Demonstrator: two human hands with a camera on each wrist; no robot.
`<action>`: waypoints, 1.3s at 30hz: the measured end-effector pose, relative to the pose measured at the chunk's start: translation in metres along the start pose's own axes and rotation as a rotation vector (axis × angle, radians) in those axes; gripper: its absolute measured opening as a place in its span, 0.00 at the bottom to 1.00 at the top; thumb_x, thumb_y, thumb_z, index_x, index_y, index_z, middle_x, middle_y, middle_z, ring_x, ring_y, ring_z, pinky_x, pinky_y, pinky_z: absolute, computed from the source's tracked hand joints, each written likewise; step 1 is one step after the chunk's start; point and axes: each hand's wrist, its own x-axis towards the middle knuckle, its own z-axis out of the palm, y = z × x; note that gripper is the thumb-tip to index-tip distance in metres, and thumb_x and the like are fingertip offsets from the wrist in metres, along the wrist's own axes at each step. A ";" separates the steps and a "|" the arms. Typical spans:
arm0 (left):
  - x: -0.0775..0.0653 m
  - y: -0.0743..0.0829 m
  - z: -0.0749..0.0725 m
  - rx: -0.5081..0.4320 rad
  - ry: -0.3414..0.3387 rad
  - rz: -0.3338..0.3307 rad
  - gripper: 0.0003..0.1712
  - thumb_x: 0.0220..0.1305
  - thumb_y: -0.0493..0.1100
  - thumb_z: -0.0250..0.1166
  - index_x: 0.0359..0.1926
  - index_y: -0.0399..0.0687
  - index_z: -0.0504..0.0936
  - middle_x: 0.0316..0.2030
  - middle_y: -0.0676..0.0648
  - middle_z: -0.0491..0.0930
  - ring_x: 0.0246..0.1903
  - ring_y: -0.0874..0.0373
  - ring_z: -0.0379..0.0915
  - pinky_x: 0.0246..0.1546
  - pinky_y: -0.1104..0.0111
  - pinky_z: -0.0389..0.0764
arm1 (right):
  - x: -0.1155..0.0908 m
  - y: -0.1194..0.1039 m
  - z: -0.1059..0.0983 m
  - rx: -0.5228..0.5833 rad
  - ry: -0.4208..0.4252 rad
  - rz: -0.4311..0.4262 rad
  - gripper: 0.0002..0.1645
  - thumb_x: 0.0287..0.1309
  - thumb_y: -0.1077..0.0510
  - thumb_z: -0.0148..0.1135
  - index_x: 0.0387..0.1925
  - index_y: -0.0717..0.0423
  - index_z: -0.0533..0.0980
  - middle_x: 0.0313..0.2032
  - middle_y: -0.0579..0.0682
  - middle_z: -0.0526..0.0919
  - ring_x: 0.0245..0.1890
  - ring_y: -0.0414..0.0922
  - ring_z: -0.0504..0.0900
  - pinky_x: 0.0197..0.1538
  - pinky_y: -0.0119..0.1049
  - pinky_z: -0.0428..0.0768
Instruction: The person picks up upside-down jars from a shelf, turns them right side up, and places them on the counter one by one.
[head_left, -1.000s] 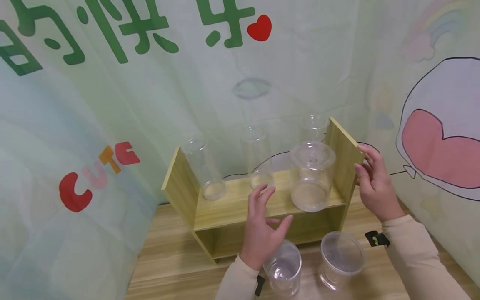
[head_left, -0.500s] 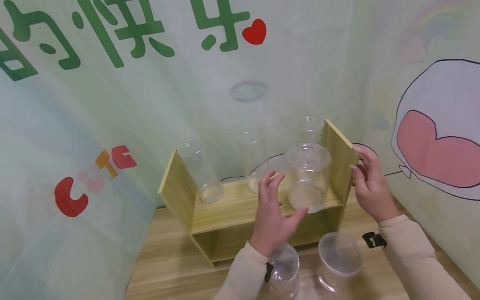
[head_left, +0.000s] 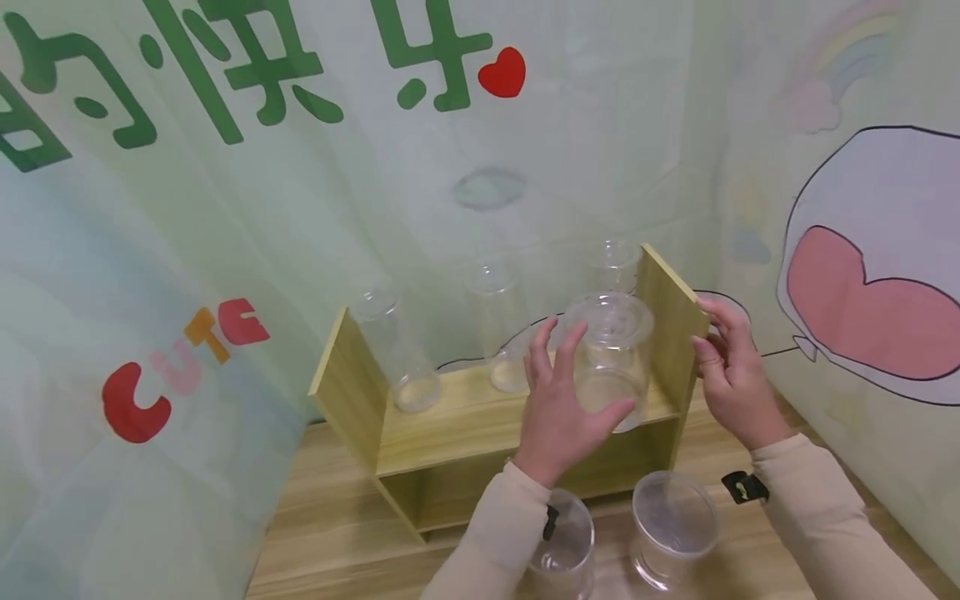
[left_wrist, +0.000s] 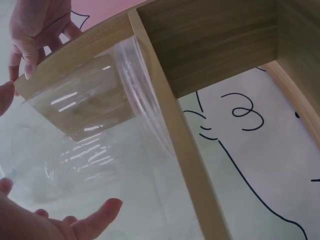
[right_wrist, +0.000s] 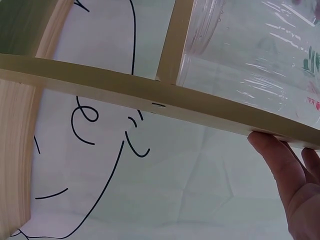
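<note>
A wide clear plastic container [head_left: 615,358] stands at the right end of the small wooden shelf [head_left: 423,433], right at the front edge of its upper board. In the left wrist view, the ridged band of the container [left_wrist: 142,95] meets the board. My left hand [head_left: 558,417] reaches across its front left, fingers spread and thumb out, overlapping the container in the head view. With bent fingers and thumb, my right hand [head_left: 731,367] holds the front upper corner of the shelf's right side panel [head_left: 666,333]; the right wrist view shows that hand's thumb [right_wrist: 272,160] against the panel.
Behind stand three tall clear cylinders: left [head_left: 397,350], middle [head_left: 498,325] and right [head_left: 611,258]. On the wooden table [head_left: 322,517] before the shelf are two clear cups, one [head_left: 566,554] partly under my left sleeve, the other [head_left: 675,529] farther right. A printed cloth backdrop [head_left: 322,208] hangs behind.
My left hand has moved right and slightly up, from the middle of the shelf to the wide container. My right hand keeps its place on the side panel. The view has shifted slightly.
</note>
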 end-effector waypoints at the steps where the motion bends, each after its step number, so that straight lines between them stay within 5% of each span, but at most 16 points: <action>1: 0.002 0.002 0.002 0.001 0.003 0.002 0.58 0.44 0.56 0.81 0.73 0.59 0.56 0.72 0.40 0.47 0.68 0.41 0.51 0.38 0.56 0.83 | 0.000 0.000 0.000 -0.001 0.000 -0.003 0.30 0.69 0.75 0.44 0.70 0.59 0.57 0.55 0.51 0.71 0.40 0.38 0.75 0.34 0.19 0.76; 5: 0.009 0.008 0.007 0.018 0.024 0.004 0.59 0.45 0.57 0.81 0.73 0.61 0.56 0.72 0.41 0.46 0.68 0.40 0.52 0.47 0.52 0.80 | 0.001 -0.001 -0.001 0.005 -0.003 0.001 0.30 0.70 0.74 0.43 0.70 0.59 0.57 0.54 0.50 0.71 0.40 0.39 0.75 0.35 0.20 0.77; 25: 0.005 0.014 0.016 -0.011 0.102 -0.106 0.49 0.44 0.55 0.81 0.65 0.56 0.66 0.71 0.41 0.54 0.63 0.45 0.64 0.54 0.51 0.77 | -0.004 -0.002 0.002 0.009 -0.012 -0.007 0.30 0.70 0.74 0.43 0.70 0.60 0.56 0.57 0.42 0.68 0.47 0.34 0.76 0.41 0.21 0.78; 39: -0.005 0.005 0.010 -0.109 0.186 -0.042 0.46 0.45 0.50 0.82 0.62 0.50 0.66 0.70 0.43 0.56 0.65 0.47 0.64 0.60 0.54 0.72 | -0.004 -0.005 0.002 -0.007 -0.010 0.060 0.30 0.72 0.72 0.42 0.71 0.57 0.56 0.56 0.43 0.68 0.46 0.35 0.75 0.39 0.19 0.77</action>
